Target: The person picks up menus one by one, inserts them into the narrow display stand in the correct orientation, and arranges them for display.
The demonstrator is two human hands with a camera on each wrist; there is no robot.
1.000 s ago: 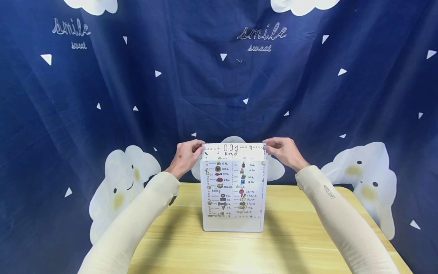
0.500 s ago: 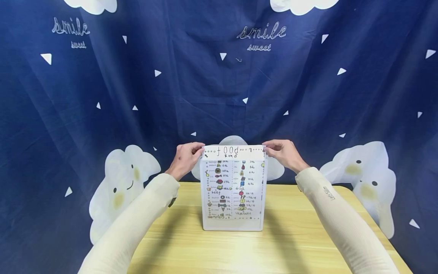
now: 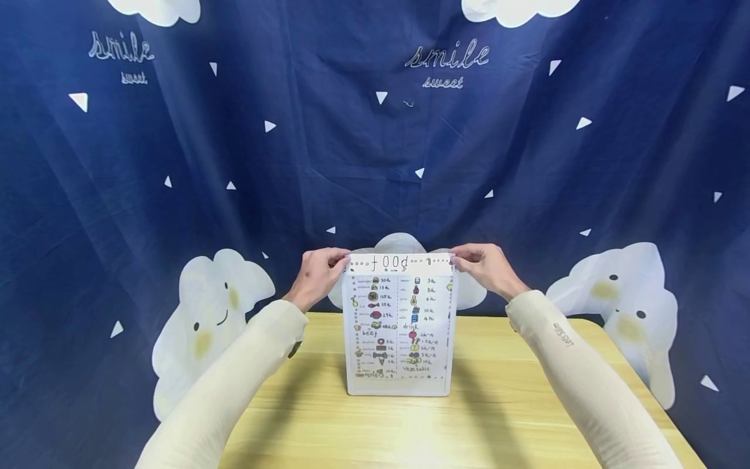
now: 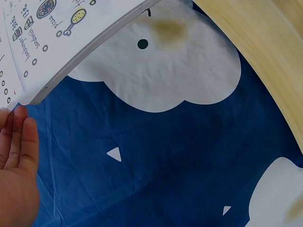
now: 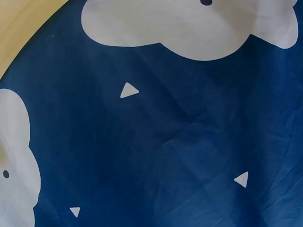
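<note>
A menu sheet point(image 3: 400, 262) headed "food", with small coloured food drawings and prices, stands upright in the middle of the head view. Most of it lies inside a clear, white-edged sign holder point(image 3: 398, 388) on the table; its top strip sticks out above the holder. My left hand point(image 3: 316, 277) pinches the sheet's top left corner, and my right hand point(image 3: 491, 268) pinches the top right one. In the left wrist view the holder's edge point(image 4: 92, 54) slants above the left hand point(image 4: 19, 175), whose fingers are at the paper's corner. The right wrist view shows no hand.
A light wooden table point(image 3: 310, 430) with a rounded corner bears the holder. Close behind hangs a dark blue curtain point(image 3: 351, 130) with white clouds and triangles, also filling most of both wrist views.
Both hands have moved down slightly with the sheet's top edge. The sheet has slid deeper into the holder, and less of it sticks out. The holder has stayed in place.
</note>
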